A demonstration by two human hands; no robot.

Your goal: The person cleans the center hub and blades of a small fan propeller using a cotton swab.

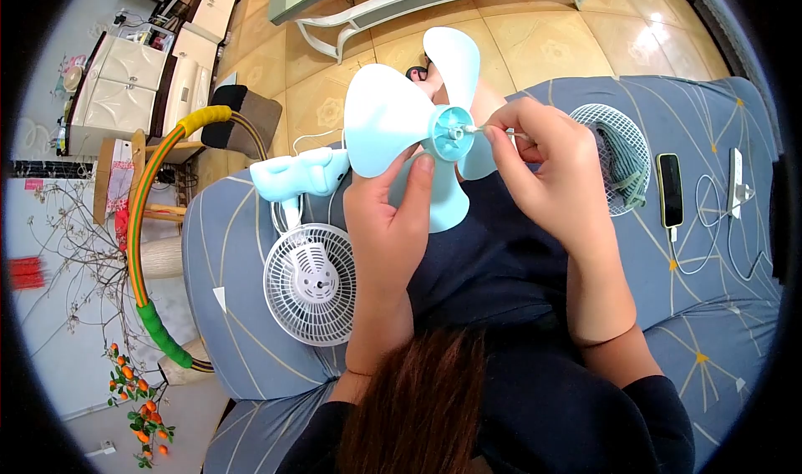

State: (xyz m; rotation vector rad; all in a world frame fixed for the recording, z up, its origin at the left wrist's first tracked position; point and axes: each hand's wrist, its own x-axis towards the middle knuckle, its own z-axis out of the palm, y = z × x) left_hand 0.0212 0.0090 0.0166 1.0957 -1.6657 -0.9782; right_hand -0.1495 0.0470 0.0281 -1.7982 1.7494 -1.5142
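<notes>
Just left of the right hand (555, 173), which pinches a thin white-tipped stick (472, 129) with its long axis toward the hub (447, 145), lies the pale-blue fan rotor (381, 116), gripped by the nearer left hand (381, 211).

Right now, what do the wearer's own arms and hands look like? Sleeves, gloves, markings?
The left hand and right hand are both bare: five-fingered, no gloves, no watch at either wrist. Sleeves are short and plain, very dark navy or black: left sleeve, right sleeve. No cables or printed markings visible on either arm.
</notes>
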